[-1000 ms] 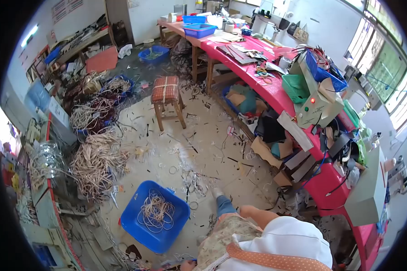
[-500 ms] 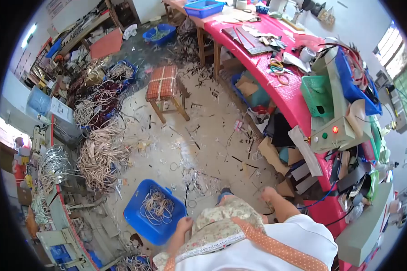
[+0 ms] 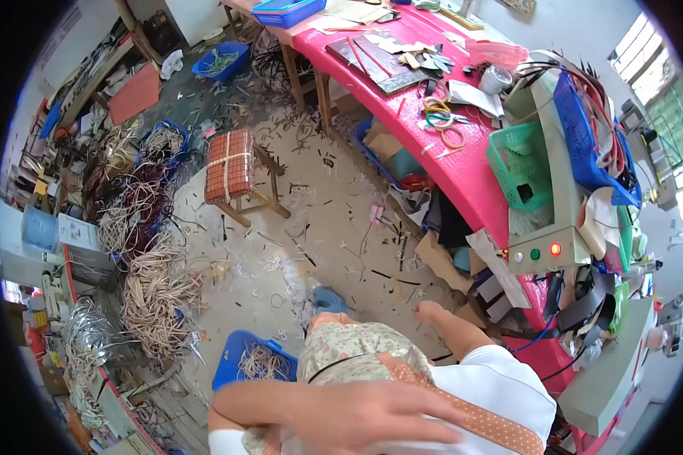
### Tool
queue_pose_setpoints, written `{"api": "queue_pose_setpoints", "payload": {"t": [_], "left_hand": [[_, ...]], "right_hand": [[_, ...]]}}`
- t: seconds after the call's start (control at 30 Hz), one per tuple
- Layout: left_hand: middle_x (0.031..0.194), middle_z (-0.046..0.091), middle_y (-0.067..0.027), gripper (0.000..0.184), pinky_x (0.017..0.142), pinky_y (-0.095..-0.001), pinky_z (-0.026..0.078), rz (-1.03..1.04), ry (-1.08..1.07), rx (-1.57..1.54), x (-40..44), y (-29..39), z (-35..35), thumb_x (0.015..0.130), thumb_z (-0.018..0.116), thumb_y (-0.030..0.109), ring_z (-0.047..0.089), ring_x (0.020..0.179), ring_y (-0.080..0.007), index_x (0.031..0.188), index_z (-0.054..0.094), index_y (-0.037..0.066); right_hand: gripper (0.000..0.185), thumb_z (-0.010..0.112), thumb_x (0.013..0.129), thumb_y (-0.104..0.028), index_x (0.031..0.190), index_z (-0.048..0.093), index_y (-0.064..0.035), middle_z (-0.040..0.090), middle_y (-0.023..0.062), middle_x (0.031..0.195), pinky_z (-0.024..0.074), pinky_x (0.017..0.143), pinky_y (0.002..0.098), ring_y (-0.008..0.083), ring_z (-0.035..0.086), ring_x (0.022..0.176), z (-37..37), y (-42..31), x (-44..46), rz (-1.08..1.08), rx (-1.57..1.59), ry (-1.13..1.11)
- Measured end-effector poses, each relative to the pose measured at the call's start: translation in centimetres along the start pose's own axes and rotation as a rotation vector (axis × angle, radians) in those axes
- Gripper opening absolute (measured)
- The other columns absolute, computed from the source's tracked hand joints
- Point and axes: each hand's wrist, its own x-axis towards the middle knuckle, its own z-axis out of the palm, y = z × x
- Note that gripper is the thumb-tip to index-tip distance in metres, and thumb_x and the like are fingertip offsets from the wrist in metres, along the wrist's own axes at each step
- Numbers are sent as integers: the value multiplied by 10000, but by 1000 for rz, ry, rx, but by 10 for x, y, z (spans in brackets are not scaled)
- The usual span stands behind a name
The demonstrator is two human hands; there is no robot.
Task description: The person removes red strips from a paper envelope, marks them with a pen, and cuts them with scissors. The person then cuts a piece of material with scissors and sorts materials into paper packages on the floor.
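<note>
My left hand (image 3: 372, 415) reaches across my front at waist height, close to the camera and a little blurred. Its fingers are stretched out and apart, with nothing seen in them, in front of my white top and the orange dotted apron strap (image 3: 463, 409). Below it is the flowered apron (image 3: 357, 346), with a thin dark line crossing it. My right hand (image 3: 430, 312) hangs over the floor by my right side. Its fingers look curled in, and no object shows in them. A blue basin (image 3: 231, 356) with pale cords (image 3: 264, 362) stands on the floor, partly behind my left forearm.
A checked stool (image 3: 230, 167) stands ahead. Piles of cord (image 3: 159, 292) line the left. On the right, a pink-covered table (image 3: 410, 106) carries scissors (image 3: 444, 121), a green basket (image 3: 517, 163) and a control box (image 3: 542, 254) with a lit red button. Scraps litter the floor.
My left hand has come up from beside the blue basin to cross my waist, its fingers now spread. My foot shows farther forward. The view has shifted; my right hand still hangs at my side.
</note>
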Motion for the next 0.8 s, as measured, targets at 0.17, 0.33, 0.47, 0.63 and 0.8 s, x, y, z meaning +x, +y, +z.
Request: {"api": "queue_pose_setpoints", "payload": {"t": [0.17,0.33,0.47,0.63,0.8], "left_hand": [[1111,585,-189,390,797,-404,507,75,-13,148,25,16,-49,720,679,109,595,962,-362,1086,587,10],[1022,624,-148,348,772,-431,498,158,28,208,7,30,-107,729,665,166,612,913,-331,1058,607,65],[889,627,-30,210,780,-362,449,293,182,635,-10,34,-133,831,498,228,606,809,-216,959,636,134],[757,568,-10,127,763,-453,440,227,620,1064,-19,30,-155,841,505,209,553,703,-181,805,612,150],[881,663,-120,409,923,-434,416,-606,708,946,-27,-10,-206,802,557,224,651,839,-266,1121,562,-32]], "right_hand": [[278,556,754,-238,927,707,-81,668,177,995,498,830,428,338,628,962,-42,-23,38,57,43,51],[280,566,759,-249,914,706,-62,668,201,952,501,805,429,337,637,931,-101,-50,84,-60,-197,-19],[259,576,761,-247,878,707,-56,678,175,871,506,739,429,350,645,825,-162,-100,104,-82,-78,-3],[228,569,777,-240,800,691,-48,663,159,745,512,645,441,348,643,732,-206,-136,159,-456,-268,-39],[226,572,798,-265,832,708,-88,651,165,782,521,717,456,330,649,808,-266,-200,251,-970,-893,-305]]}}
